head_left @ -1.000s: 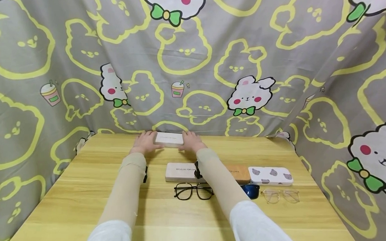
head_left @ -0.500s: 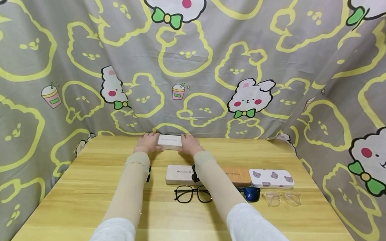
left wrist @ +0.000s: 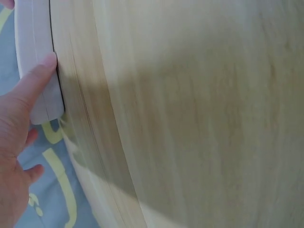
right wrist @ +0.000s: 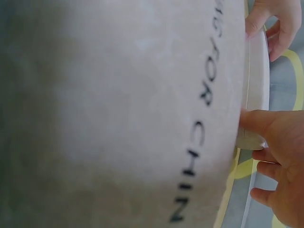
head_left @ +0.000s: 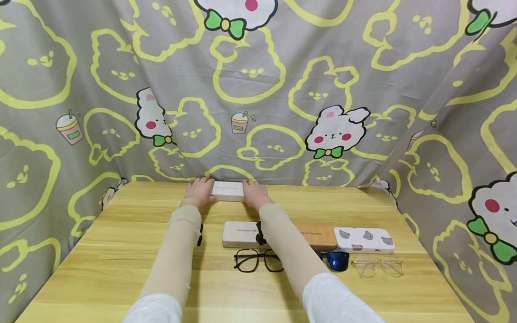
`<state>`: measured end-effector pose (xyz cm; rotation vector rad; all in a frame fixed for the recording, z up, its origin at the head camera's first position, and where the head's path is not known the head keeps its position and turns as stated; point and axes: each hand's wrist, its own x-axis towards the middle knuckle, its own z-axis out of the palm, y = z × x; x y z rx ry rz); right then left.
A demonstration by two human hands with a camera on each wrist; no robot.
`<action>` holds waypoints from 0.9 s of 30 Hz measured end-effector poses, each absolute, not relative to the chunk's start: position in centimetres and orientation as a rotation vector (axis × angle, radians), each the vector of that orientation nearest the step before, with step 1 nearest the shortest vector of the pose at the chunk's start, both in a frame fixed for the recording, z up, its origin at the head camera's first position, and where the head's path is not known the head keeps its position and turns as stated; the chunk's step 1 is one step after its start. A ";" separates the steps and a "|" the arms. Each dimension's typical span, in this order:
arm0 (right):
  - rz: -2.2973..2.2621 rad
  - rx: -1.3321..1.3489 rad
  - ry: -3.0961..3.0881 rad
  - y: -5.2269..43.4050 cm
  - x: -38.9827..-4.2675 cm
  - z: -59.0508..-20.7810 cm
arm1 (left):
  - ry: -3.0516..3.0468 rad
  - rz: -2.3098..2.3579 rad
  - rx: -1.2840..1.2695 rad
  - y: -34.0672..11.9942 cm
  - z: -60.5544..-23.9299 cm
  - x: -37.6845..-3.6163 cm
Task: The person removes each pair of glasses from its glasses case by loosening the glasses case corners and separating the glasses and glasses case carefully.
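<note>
At the far edge of the wooden table [head_left: 110,251], a white glasses case [head_left: 227,191] lies flat between my two hands. My left hand [head_left: 199,192] sits at its left end and my right hand [head_left: 254,194] at its right end. In the left wrist view the straight thumb [left wrist: 35,80] touches the near side of the white case [left wrist: 35,47], and the other fingers lie loosely beside its end. In the right wrist view the right thumb [right wrist: 256,121] touches the white case [right wrist: 256,90] in the same way. Neither hand wraps around it.
A row of closed cases lies mid-table: beige [head_left: 239,233], wood-brown [head_left: 320,236], bear-print [head_left: 362,239]. In front of them lie black glasses [head_left: 258,260], blue sunglasses [head_left: 336,260] and clear glasses [head_left: 376,266]. Patterned cloth [head_left: 260,109] hangs around the table.
Both hands slid the white case slightly farther toward the back edge a second ago. In the last half second they have stayed still.
</note>
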<state>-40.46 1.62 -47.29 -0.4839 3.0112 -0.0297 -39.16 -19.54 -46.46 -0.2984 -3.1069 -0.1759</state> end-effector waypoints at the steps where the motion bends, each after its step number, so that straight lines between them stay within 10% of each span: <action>1: -0.029 -0.490 3.012 1.7 -40.3 -47.3 | -3.102 -0.171 -0.303 -19.6 -46.5 -39.2; 27: -0.133 -0.533 3.000 2.2 -38.7 -44.9 | -3.023 -0.107 -0.345 -20.1 -45.6 -38.8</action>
